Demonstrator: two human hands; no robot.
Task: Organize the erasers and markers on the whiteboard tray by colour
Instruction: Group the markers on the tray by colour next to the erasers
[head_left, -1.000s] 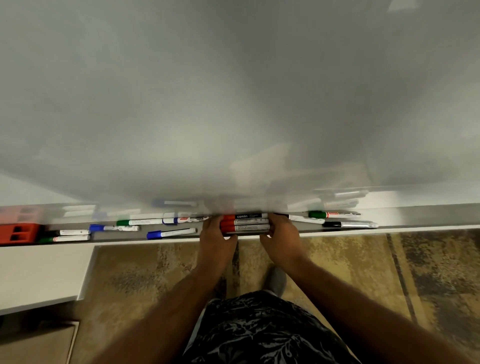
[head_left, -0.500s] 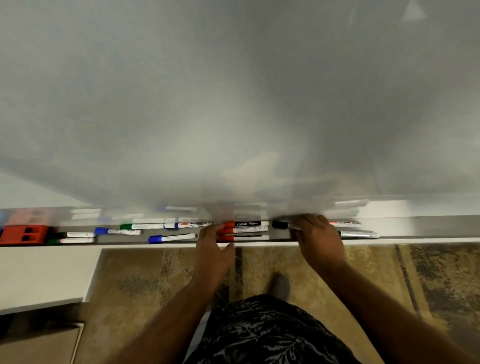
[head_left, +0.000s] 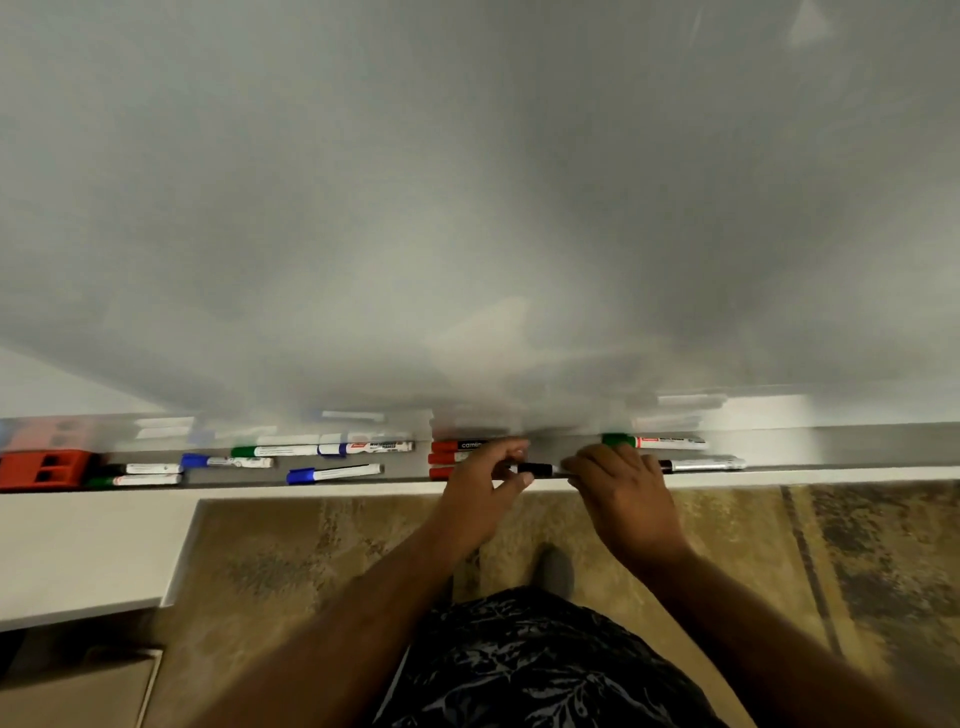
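Observation:
A grey whiteboard tray (head_left: 831, 447) runs across the view. Between my hands lies a black-capped marker (head_left: 537, 470); my right hand (head_left: 621, 486) grips its white barrel and my left hand (head_left: 485, 480) pinches the cap end. Three red markers (head_left: 449, 458) lie stacked just left, partly hidden by my left hand. A green-capped marker (head_left: 654, 441) and a black marker (head_left: 704, 463) lie right of my right hand. Blue markers (head_left: 332, 473) and a green marker (head_left: 272, 451) lie further left, with a red eraser (head_left: 44, 467) at the far left.
The whiteboard (head_left: 467, 208) fills the upper view. A white ledge (head_left: 88, 551) juts out below the tray on the left. Patterned brown carpet (head_left: 779, 545) and my shoe (head_left: 553, 569) lie below.
My right hand left the red marker stack, reached right and pulled a black-capped marker toward the middle. My left hand shifted right off the red markers' ends and took the cap end.

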